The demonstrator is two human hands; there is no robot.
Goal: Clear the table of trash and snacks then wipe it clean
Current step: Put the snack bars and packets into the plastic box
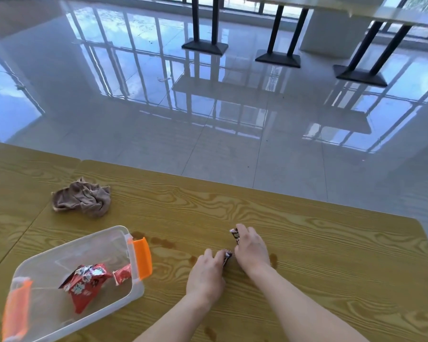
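Two small dark snack wrappers point(234, 235) point(226, 255) on wood table point(307, 243), crumpled brown cloth point(83, 198) far left

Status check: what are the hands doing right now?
Left hand and right hand each on a small wrapper. Bin holds red packets. Cloth untouched. Brown stains on table.

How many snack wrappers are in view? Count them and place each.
4: two red ones in the clear bin, a large and a small; one at the left hand; one at the right hand. The hands may hide more.
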